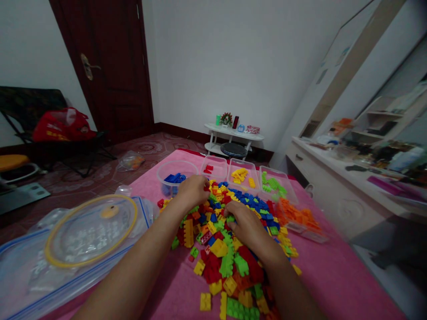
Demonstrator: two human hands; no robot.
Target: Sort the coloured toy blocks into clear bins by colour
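A big heap of plastic building bricks (230, 249) in red, yellow, blue, green and orange lies on a pink cloth (327, 280). My left hand (192, 190) rests on the heap's far left edge, fingers curled down into the bricks next to a round clear bowl of blue bricks (173, 177). My right hand (245, 224) lies on the middle of the heap with its fingers bent and pinched among the bricks. What either hand holds is hidden.
Clear trays stand behind the heap: red bricks (214, 167), yellow bricks (241, 175), green bricks (275, 184), orange bricks (300, 218). A round lid (90, 230) lies on a plastic zip bag at left. A white dresser (336, 186) stands right, a dark door (110, 66) behind.
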